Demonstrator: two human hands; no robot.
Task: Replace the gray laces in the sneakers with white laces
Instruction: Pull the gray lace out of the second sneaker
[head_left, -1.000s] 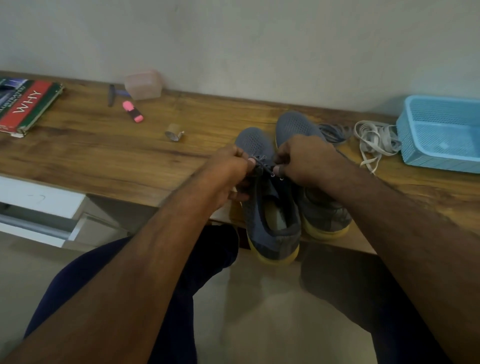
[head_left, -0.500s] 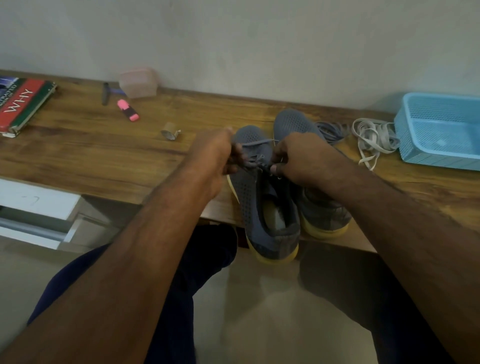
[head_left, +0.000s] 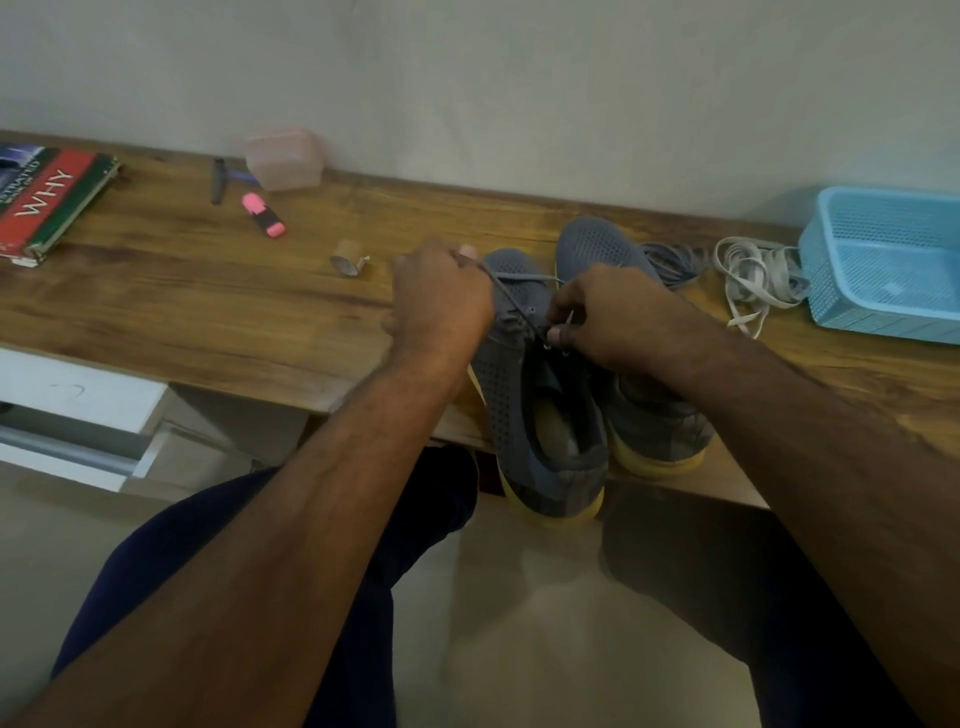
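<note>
The task looks roughly at its midpoint on removal. The left hand pinches the gray lace and draws it out of the near sneaker, while the right hand pinches the lace at the eyelets. The far sneaker appears already unlaced — a loose gray lace lies at its three o'clock. The white laces wait unused beside a blue basket. The wooden counter meets a plain wall; a book and pink highlighter lie toward ten o'clock.

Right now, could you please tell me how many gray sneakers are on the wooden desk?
2: one gray mesh sneaker at the desk's near edge under both hands, the second gray sneaker beside it to its right.
</note>
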